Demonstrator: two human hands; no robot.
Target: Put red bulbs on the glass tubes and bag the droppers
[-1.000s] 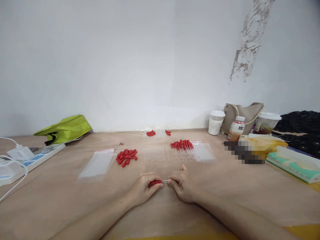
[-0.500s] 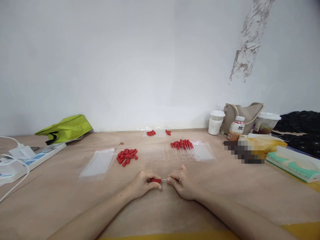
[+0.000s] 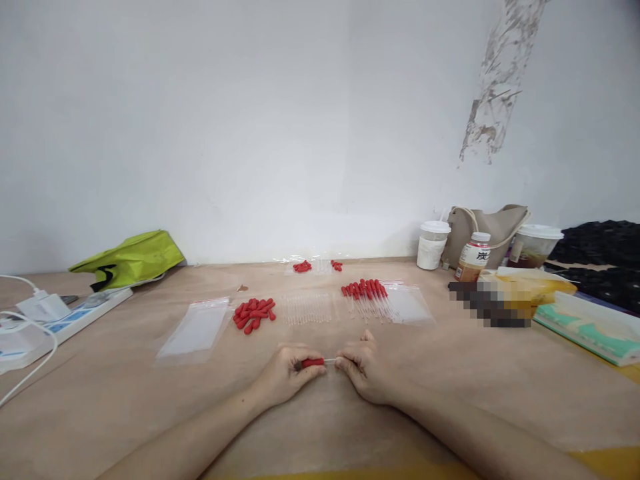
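My left hand (image 3: pixel 294 368) is closed around a red rubber dropper bulb (image 3: pixel 313 363). My right hand (image 3: pixel 364 365) pinches a thin clear dropper tube (image 3: pixel 330 361), whose left end meets the bulb's mouth; how deep it sits inside I cannot tell. Beyond my left hand lies a pile of loose red bulbs (image 3: pixel 254 313). A row of bare clear tubes (image 3: pixel 306 309) lies behind the hands. To the right of it, droppers with red bulbs on their tubes (image 3: pixel 367 297) lie side by side.
Zip bags (image 3: pixel 194 330) (image 3: pixel 414 303) lie on both sides. More bulbs (image 3: pixel 302 267) are near the wall. At left are a power strip (image 3: pixel 70 323) and a lime-green bag (image 3: pixel 135 257). Cups (image 3: pixel 431 247), a bottle (image 3: pixel 473 259) and a tissue pack (image 3: pixel 590 327) stand right.
The fingers of my left hand have shifted slightly on the bulb, and more of its red side shows. My right hand keeps its pinch on the tube almost unmoved.
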